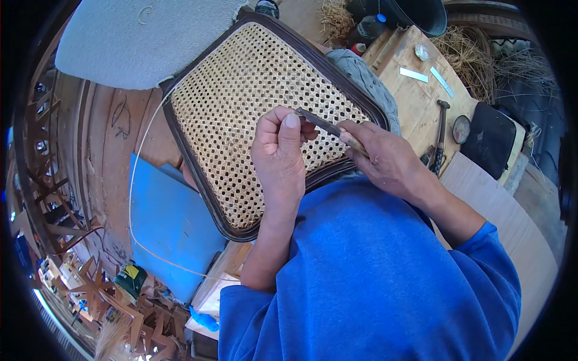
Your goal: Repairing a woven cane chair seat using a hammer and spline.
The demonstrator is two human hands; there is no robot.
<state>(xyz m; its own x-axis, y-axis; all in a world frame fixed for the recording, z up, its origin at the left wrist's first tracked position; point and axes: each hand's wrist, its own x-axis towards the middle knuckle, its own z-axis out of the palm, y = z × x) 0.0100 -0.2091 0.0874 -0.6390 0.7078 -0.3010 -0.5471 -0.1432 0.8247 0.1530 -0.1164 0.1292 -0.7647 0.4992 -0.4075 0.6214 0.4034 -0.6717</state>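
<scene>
- Right grip point(388, 155): fingers wrapped around the wooden handle of a dark-bladed tool point(325, 124), its blade pointing toward the left hand.
- Left grip point(279, 144): thumb up against curled fingers, right at the blade's tip; I cannot tell whether it pinches the tip or something thin beside it.
- Woven cane panel point(211, 138): under both hands, set in a dark frame point(191, 164), turned cornerwise before the person's blue shirt point(385, 265).
- Pale strand point(133, 180): looping from near the panel's left corner down to the left elbow.
- Tabletop point(400, 96) at right: bears two short light strips point(413, 74) and a hammer point(442, 123), with a round tin point(461, 129) just beside the hammer.
- Blue sheet point(162, 222): left of the panel.
</scene>
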